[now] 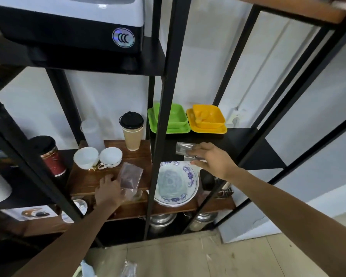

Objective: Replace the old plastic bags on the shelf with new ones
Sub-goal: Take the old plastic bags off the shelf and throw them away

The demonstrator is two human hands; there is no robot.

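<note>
My left hand grips a clear plastic bag that lies on the wooden shelf board, just left of a black upright post. My right hand reaches past that post over the black shelf and holds another clear plastic bag by its near edge, just above the shelf surface. More crumpled clear plastic lies on the floor at the bottom of the view.
Two white cups, a lidded paper cup and a red tin stand on the left shelf. Green and yellow dishes sit at the back right. A patterned plate lies below my right hand. Black posts cross the view.
</note>
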